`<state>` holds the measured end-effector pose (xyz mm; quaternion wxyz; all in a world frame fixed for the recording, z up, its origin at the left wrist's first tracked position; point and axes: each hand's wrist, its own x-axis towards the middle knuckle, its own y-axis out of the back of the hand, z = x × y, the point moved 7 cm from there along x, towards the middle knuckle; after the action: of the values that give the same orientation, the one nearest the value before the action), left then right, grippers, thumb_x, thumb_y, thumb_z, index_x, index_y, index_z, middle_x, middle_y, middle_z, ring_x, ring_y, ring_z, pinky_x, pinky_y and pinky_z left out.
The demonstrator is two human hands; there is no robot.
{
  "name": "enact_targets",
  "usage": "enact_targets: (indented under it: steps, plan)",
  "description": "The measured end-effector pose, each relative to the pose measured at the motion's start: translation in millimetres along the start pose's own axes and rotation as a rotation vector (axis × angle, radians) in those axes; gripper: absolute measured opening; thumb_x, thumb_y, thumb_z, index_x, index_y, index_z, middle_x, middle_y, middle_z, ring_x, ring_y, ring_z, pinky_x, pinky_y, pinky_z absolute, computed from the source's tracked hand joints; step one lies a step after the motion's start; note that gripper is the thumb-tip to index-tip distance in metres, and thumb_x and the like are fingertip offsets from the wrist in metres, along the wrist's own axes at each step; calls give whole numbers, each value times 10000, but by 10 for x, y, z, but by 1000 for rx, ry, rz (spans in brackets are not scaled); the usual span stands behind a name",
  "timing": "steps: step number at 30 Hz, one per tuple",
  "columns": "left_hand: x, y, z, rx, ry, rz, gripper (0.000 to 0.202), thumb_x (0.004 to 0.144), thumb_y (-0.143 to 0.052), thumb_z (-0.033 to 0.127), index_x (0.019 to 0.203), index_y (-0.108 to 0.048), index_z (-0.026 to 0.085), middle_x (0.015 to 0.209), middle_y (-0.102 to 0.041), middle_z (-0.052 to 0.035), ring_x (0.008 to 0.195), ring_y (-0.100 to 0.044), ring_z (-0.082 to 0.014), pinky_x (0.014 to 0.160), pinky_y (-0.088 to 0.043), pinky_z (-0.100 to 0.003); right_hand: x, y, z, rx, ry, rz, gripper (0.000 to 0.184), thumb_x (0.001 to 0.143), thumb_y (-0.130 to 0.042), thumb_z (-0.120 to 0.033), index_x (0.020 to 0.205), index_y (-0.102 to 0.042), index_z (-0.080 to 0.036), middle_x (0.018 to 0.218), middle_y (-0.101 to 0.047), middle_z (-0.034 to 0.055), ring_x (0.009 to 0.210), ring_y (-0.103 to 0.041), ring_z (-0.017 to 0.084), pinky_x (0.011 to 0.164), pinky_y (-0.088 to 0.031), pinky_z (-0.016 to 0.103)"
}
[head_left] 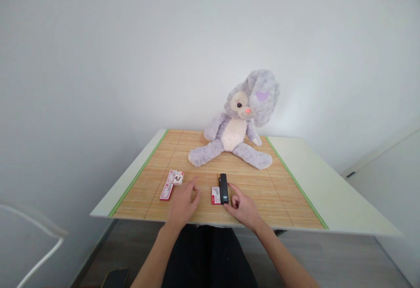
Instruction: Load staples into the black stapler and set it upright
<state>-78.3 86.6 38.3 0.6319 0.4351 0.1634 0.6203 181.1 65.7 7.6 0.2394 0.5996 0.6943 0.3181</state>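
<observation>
A black stapler (223,187) lies on the bamboo mat (282,196), pointing away from me. My right hand (243,207) rests just right of it, thumb and forefinger touching its near end, fingers loosely curled. A small red and white box (215,195) lies against the stapler's left side. My left hand (182,202) lies flat on the mat with fingers spread, holding nothing. Left of that hand are a red and white box (167,191) and two more small boxes (175,177) side by side.
A lilac plush rabbit (238,124) sits at the back of the mat, legs spread toward me. The mat covers a white table (331,183) set against a white wall. A white curved chair part (42,244) shows at lower left.
</observation>
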Motion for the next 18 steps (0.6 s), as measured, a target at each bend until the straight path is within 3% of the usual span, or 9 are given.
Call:
enact_targets:
  steps: [4,6,10,14,18]
  plan:
    - [25,508,-595,219,276,318,414,1010,-433,397,1339,-613,222,1203,-652,-115,1140,-589,-298,1044,-430,-442,-15,5,-22,27,11,2,780,855,-681,-344,1564,-372,-242,636,-595,-88,575,-579,148,600,-391,264]
    - [85,579,-852,277,369,314,450,985,-464,452,1317,-634,200,1198,-657,-127,1125,-593,-309,1029,-435,-441,-16,5,-22,33,16,3,768,860,-675,-341,1561,-376,-245,629,-587,-94,563,-574,143,594,-390,262]
    - [244,490,-1202,265,498,188,561,916,-532,575,1269,-665,160,1147,-687,-147,1053,-628,-325,927,-475,-417,-16,18,-18,21,26,16,745,865,-671,-333,1551,-391,-254,633,-592,-97,567,-582,142,599,-394,261]
    - [389,466,-1247,238,523,155,572,862,-604,594,1207,-688,146,1135,-706,-163,1023,-647,-333,879,-484,-409,-16,19,-23,14,31,7,748,868,-671,-327,1556,-383,-271,649,-606,-101,585,-600,138,616,-411,256]
    - [393,595,-933,239,515,295,554,884,-588,548,1247,-667,138,1128,-698,-168,1015,-649,-331,878,-492,-427,-11,2,-13,-1,32,9,754,869,-676,-339,1560,-382,-272,656,-618,-101,595,-609,136,622,-417,255]
